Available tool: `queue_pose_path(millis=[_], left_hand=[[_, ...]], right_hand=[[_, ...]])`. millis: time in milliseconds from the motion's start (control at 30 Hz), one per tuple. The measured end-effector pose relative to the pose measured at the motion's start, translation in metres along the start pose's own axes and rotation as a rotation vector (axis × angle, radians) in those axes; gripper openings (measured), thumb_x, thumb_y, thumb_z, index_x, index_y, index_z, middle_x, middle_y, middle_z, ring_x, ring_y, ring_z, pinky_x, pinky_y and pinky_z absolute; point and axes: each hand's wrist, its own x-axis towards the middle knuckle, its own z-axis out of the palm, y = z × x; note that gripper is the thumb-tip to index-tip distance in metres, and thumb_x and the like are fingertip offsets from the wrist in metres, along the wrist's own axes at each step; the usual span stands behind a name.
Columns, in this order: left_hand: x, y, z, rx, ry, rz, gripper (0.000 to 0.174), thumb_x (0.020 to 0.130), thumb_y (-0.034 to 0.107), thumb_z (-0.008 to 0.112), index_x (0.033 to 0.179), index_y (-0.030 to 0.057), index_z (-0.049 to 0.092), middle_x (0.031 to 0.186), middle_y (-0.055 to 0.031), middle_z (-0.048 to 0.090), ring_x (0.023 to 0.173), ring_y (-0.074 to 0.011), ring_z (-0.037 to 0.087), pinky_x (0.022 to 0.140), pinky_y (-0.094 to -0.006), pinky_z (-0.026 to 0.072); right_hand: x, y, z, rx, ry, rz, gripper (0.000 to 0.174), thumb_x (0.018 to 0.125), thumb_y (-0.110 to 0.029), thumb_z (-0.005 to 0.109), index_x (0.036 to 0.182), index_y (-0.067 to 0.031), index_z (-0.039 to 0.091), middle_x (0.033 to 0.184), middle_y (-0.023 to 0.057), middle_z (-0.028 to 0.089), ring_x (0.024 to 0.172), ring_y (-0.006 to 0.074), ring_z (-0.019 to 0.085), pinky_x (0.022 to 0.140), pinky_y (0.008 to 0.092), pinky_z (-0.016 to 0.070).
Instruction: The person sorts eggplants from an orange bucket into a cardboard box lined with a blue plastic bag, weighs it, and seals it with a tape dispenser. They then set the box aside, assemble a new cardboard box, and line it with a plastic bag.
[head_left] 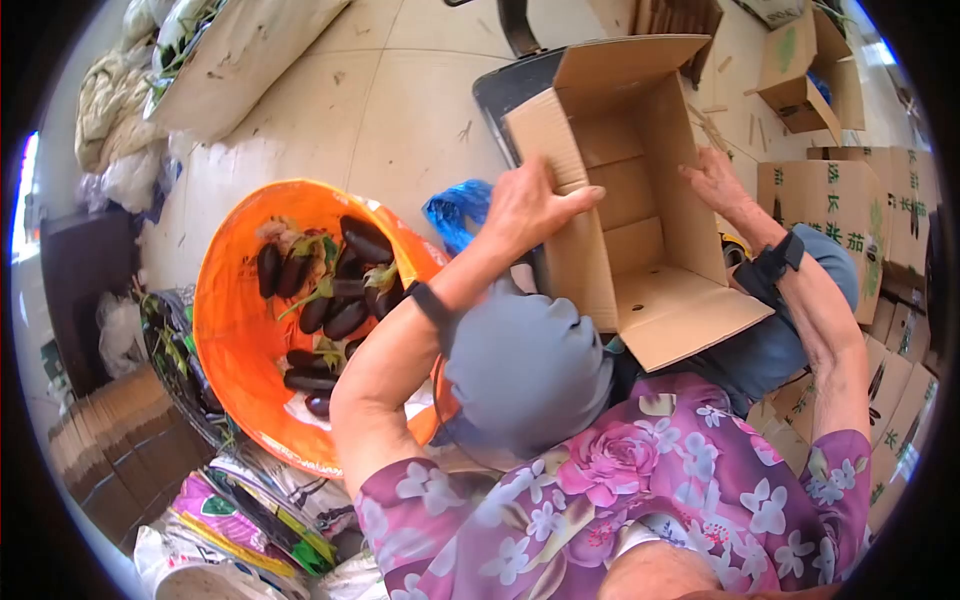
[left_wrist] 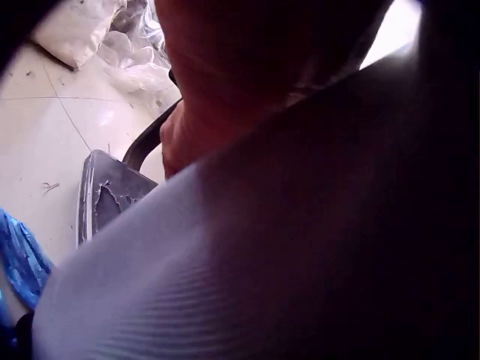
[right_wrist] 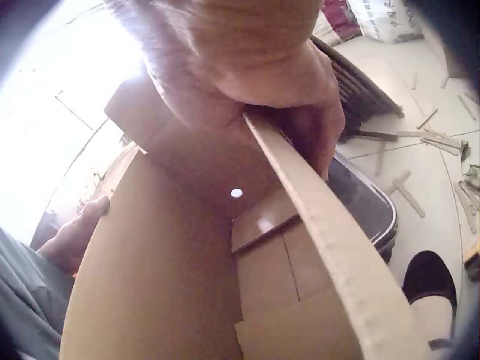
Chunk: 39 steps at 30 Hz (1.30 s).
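An open, empty-looking cardboard box (head_left: 650,290) leans tilted over the lap, its flaps folded out. At its left side my left hand (head_left: 530,205) grips the wall, with the thumb over the edge. Opposite, my right hand (head_left: 715,183) holds the right wall. Up close in the right wrist view, that right hand (right_wrist: 255,82) pinches the cardboard edge between thumb and fingers, while the left hand (right_wrist: 79,236) shows at the far wall. The left wrist view is mostly blocked by a dark, blurred surface. Left of the lap, several eggplants (head_left: 345,318) lie inside an orange bag (head_left: 235,300).
Behind the box stands a dark plastic seat or bin (head_left: 495,100). A blue plastic bag (head_left: 455,215) lies beside the orange bag. Stacked printed cartons (head_left: 820,205) fill the right, with another open box (head_left: 805,75) beyond. Flattened cardboard (head_left: 130,450) is at lower left.
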Motion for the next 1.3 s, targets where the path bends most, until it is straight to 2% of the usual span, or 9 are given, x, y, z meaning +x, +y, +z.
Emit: queue_pose_path(millis=[167,300,333,400,533,1033,1133,1233,1300], left_hand=[[0.022,0.006,0.003,-0.61,-0.336,-0.147,0.056,0.072,0.041,0.079,0.089,-0.007,0.055,0.077,-0.0159,0.064,0.068,-0.0244,0.07,0.06,-0.0358,0.0584],[0.033,-0.065,-0.016,-1.104,-0.543,-0.162,0.031,0.094,0.031,0.06,0.101,0.0002,0.056,0.084,-0.01,0.061,0.076,-0.0233,0.067,0.07,-0.0364,0.0602],[0.04,-0.092,-0.013,-1.095,-0.33,-0.25,0.036,0.093,0.033,0.061,0.108,0.0007,0.056,0.087,-0.0109,0.062,0.081,-0.0243,0.067,0.071,-0.0376,0.06],[0.048,-0.116,0.002,-0.573,0.19,-0.512,0.036,0.089,0.028,0.064,0.11,-0.0005,0.058,0.099,-0.0197,0.067,0.09,-0.0315,0.07,0.076,-0.0428,0.0583],[0.052,-0.165,0.038,0.389,0.017,-0.578,0.04,0.09,0.021,0.058,0.127,0.007,0.058,0.117,-0.0216,0.066,0.108,-0.0396,0.064,0.091,-0.0499,0.052],[0.036,-0.203,0.027,0.509,0.046,-0.637,0.036,0.082,0.011,0.065,0.117,0.0152,0.059,0.119,-0.0186,0.059,0.11,-0.04,0.059,0.086,-0.0489,0.053],[0.029,-0.186,0.037,0.78,0.614,-0.365,0.032,0.09,0.018,0.06,0.121,0.0137,0.062,0.117,-0.0156,0.064,0.109,-0.0371,0.063,0.085,-0.0461,0.0542],[0.038,-0.207,0.023,0.67,0.096,-0.707,0.026,0.089,0.019,0.059,0.112,0.0129,0.069,0.111,-0.0153,0.066,0.107,-0.0354,0.064,0.082,-0.0454,0.0547],[0.05,-0.221,0.026,0.641,0.153,-0.803,0.022,0.086,0.02,0.062,0.104,0.0133,0.073,0.106,-0.0141,0.068,0.102,-0.0339,0.066,0.081,-0.0444,0.0553]], right_hand=[[-0.008,-0.01,-0.003,0.074,0.094,0.053,0.035,0.083,-0.019,0.062,0.108,0.0055,0.062,0.089,0.0298,0.066,0.088,0.0459,0.063,0.08,0.0474,0.0501],[-0.008,-0.001,0.006,0.0,0.25,-0.016,0.037,0.083,-0.019,0.06,0.112,0.0045,0.06,0.089,0.0288,0.066,0.089,0.0461,0.063,0.081,0.0482,0.0499],[-0.008,-0.001,0.006,0.015,0.262,-0.019,0.038,0.084,-0.02,0.06,0.113,0.0045,0.058,0.089,0.0287,0.066,0.089,0.0464,0.063,0.081,0.0488,0.0497],[-0.008,0.008,0.012,0.022,0.263,-0.014,0.04,0.084,-0.02,0.06,0.115,0.0045,0.056,0.088,0.0286,0.066,0.09,0.0468,0.062,0.08,0.0495,0.0495],[-0.008,0.017,0.018,-0.083,0.364,-0.066,0.037,0.085,-0.024,0.059,0.111,0.0016,0.056,0.082,0.0277,0.064,0.086,0.0489,0.061,0.077,0.0521,0.0487],[-0.016,-0.017,0.011,-0.108,0.294,0.156,0.034,0.088,-0.029,0.058,0.106,-0.0005,0.053,0.077,0.0268,0.064,0.08,0.0486,0.063,0.074,0.055,0.0495],[-0.02,-0.021,0.012,-0.061,0.246,0.161,0.034,0.088,-0.03,0.058,0.107,-0.0018,0.053,0.079,0.0268,0.065,0.081,0.0482,0.063,0.074,0.0553,0.0501],[-0.015,-0.01,0.015,-0.072,0.259,0.162,0.035,0.089,-0.03,0.058,0.109,-0.0028,0.053,0.082,0.0269,0.066,0.082,0.0484,0.064,0.075,0.0556,0.0502],[-0.012,-0.008,0.015,-0.094,0.269,0.17,0.036,0.089,-0.031,0.058,0.111,-0.0032,0.053,0.083,0.0269,0.066,0.082,0.0487,0.064,0.075,0.0556,0.0502]])
